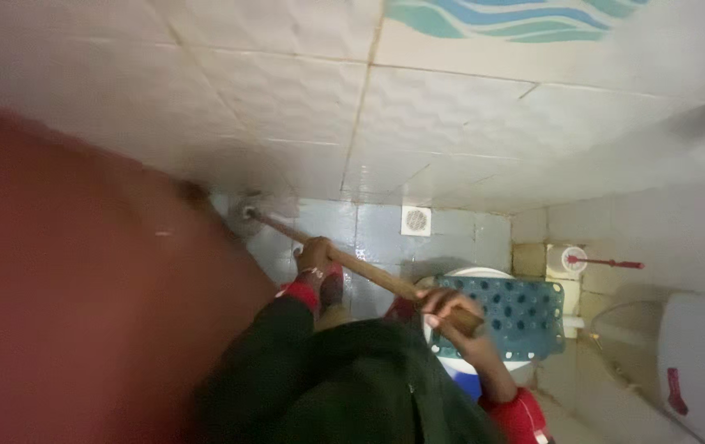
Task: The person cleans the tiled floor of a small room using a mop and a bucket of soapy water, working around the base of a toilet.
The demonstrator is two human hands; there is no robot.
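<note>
Fingers of the right hand [449,311] curl tight around the top of the wooden handle [361,267]; further down it, the left hand [315,253] is wrapped around the shaft. Its brush head [246,216] rests on the wet floor tiles [385,238] by the red door [57,288]. Beyond lies a white floor drain [416,220]. Slick tiles could let the head skid and knock the nearby blue perforated stool [525,316]

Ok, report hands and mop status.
Left hand and right hand both gripping long brown wooden handle. Grey mop head on wet tiled floor. Nothing blocking.
</note>
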